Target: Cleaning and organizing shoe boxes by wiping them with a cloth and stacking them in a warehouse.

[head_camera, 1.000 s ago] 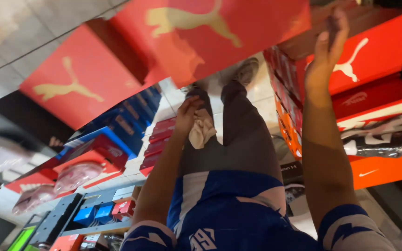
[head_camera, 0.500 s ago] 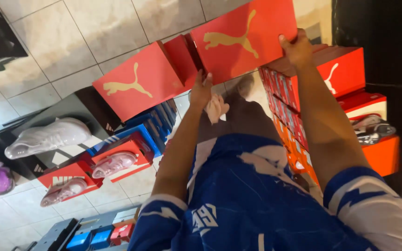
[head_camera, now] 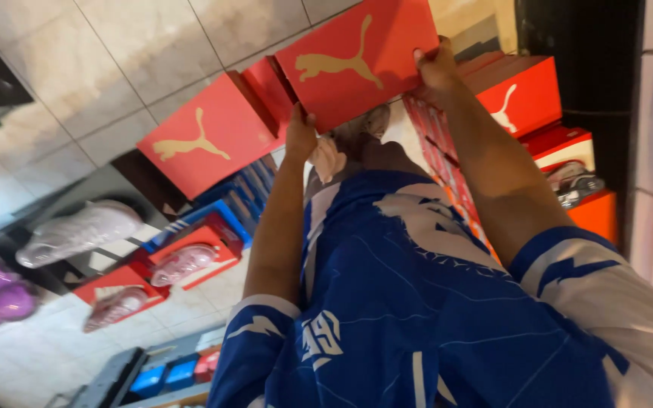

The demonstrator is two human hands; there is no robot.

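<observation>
Both hands gripped one red shoebox (head_camera: 357,60) w/ a gold leaping-cat logo: left hand (head_camera: 301,136) closed on its near-left edge, right hand (head_camera: 436,72) curled over its right edge, box held out in front at arm's length. A 2nd red box (head_camera: 209,136) stood just left of the left hand, and a stack of red boxes (head_camera: 523,98) sat right under the right hand. Risk as I judged it: only fingertip holds (thin edges, slick card), so the box could've slipped or tipped, or bumped the stack and knocked it over.
</observation>
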